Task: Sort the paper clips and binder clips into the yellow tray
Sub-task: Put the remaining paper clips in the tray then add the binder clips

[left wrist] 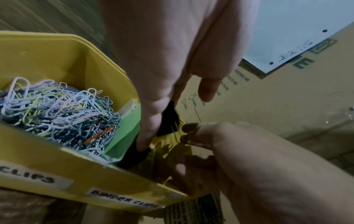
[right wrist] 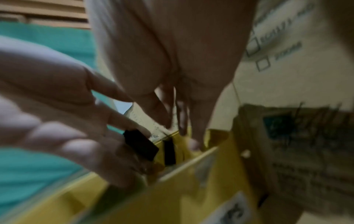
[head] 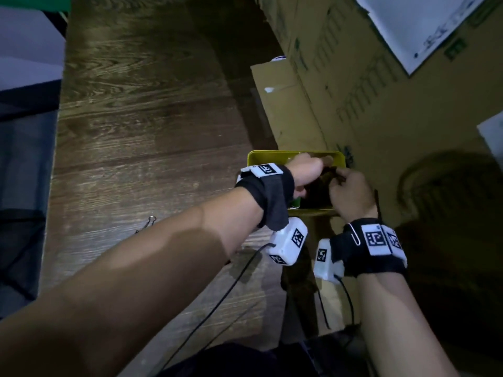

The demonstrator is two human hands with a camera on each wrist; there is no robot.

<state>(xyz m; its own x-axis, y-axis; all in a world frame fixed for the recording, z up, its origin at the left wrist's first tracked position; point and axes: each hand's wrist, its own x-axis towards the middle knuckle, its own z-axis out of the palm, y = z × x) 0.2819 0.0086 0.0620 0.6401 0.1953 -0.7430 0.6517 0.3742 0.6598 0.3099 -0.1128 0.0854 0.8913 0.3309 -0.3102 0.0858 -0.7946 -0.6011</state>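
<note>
The wooden table (head: 141, 110) fills the head view from nine to twelve o'clock, and the cardboard boxes (head: 381, 110) take the side from one to four o'clock. Where they meet, just right of centre, sits the yellow tray (head: 261, 156), with both hands over its right-hand part.

In the left wrist view the tray has two labelled compartments parted by a green divider (left wrist: 126, 130). The heap of paper clips (left wrist: 57, 112) fills the one at nine o'clock. The one labelled for binder clips lies at about five o'clock from that heap.

The left hand (head: 307, 170) reaches down into that second compartment, its fingers pinching a black binder clip (left wrist: 168, 121). A second black clip (right wrist: 169, 153) stands in the compartment just beside it. The right hand (head: 351, 191) hovers at the tray's three o'clock edge with curled fingers. It may grip thin wire, but blur hides this, so I cannot tell.

To do this step well, I judge that the left hand should lower the clip below the rim before letting go, staying right of the divider so nothing spills among the paper clips.

One binder clip (head: 151, 221) lies on the table at about eight o'clock from the tray, and a paper clip (head: 355, 235) is caught on the right wristband (head: 351, 246). Both remain to be sorted.
</note>
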